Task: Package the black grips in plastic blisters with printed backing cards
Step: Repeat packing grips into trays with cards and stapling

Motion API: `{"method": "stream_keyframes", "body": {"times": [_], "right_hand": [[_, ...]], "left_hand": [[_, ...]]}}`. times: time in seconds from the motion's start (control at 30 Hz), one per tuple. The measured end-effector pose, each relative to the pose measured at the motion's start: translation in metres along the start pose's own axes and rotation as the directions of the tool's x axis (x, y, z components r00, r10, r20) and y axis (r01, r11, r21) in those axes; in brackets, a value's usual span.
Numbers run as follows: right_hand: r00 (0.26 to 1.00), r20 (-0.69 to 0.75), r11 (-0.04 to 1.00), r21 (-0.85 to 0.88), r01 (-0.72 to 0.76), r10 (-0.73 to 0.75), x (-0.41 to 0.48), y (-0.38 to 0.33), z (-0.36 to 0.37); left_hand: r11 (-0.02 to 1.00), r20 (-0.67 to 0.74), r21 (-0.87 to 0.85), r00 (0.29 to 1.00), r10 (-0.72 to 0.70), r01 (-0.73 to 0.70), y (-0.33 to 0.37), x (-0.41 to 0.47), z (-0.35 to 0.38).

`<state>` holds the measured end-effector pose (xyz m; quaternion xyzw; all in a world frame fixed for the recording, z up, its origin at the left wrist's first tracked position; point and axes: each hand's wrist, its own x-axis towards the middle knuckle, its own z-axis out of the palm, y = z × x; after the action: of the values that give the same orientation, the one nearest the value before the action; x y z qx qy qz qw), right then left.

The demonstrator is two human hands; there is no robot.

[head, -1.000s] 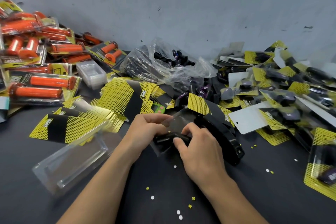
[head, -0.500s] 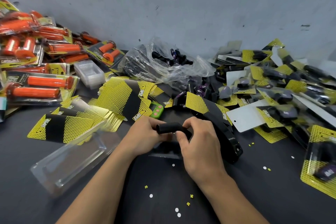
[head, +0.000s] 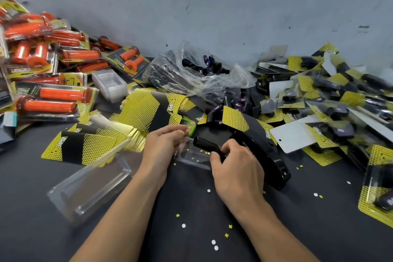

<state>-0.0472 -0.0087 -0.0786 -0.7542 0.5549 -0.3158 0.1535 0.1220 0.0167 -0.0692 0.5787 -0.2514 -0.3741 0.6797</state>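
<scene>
My right hand [head: 236,168] grips a black grip [head: 205,144] by its near end, the open far end pointing up and left. Under it lies a small clear plastic blister [head: 191,156], and my left hand [head: 163,147] pinches the blister's left edge with curled fingers. Yellow-and-black printed backing cards [head: 148,108] lie fanned in a stack just beyond my left hand. A clear bag with loose black grips [head: 204,66] sits at the back by the wall.
A black stapler-like tool [head: 265,155] lies right of my right hand. Packed orange grips [head: 49,95] pile at the left, packed black ones [head: 331,100] at the right. A large clear blister [head: 91,185] lies near left. A green gadget [head: 189,126] sits beyond my left hand.
The black grip has come up off the blister and now tilts up to the left in my right hand. My left hand has shifted left to the blister's edge.
</scene>
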Motion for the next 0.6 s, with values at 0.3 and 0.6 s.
{"method": "stream_keyframes", "body": {"times": [0.3,0.6], "right_hand": [[1.0,0.021,0.999,0.034,-0.017,0.016,0.0021,0.0057,0.0024],[0.99,0.097,0.988,0.127,0.088,-0.1,-0.0025,0.0049,-0.0033]], "left_hand": [[0.979,0.031,0.192,0.998,0.058,-0.063,-0.0065,0.0011,0.0021],[0.995,0.035,0.054,0.996,0.079,-0.081,-0.0034,0.0001,0.0032]]}}
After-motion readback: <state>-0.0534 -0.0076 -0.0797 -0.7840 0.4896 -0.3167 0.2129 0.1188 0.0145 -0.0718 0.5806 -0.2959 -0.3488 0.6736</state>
